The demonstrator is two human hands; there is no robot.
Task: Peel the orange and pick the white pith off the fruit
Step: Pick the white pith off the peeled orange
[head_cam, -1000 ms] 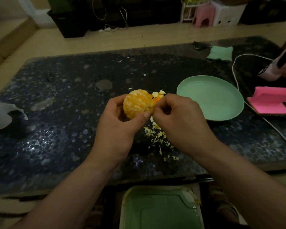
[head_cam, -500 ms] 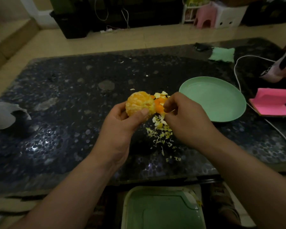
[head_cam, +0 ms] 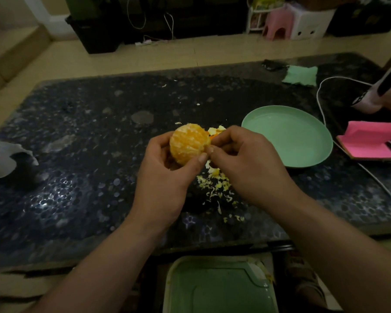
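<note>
My left hand [head_cam: 165, 175] grips a peeled orange [head_cam: 188, 143] from below and the left, thumb on its lower right side, above the dark table [head_cam: 77, 154]. My right hand [head_cam: 242, 163] is at the orange's right side, its thumb and forefinger pinching at the surface; any pith between them is too small to see. A pile of pale pith scraps and peel bits [head_cam: 215, 184] lies on the table under and behind the hands. An orange peel piece [head_cam: 215, 131] shows just behind the right fingers.
An empty green plate [head_cam: 289, 136] sits right of the hands. Pink sticky notes [head_cam: 368, 145], a white cable [head_cam: 321, 105] and a green cloth [head_cam: 300, 75] lie further right. A grey-white object [head_cam: 2, 158] is at the left edge. A green bin [head_cam: 217, 288] stands below the table's front edge.
My right hand drew away from the orange to the peel pile, then came back to pinch at the fruit's right side. The orange has turned slightly in my left hand.
</note>
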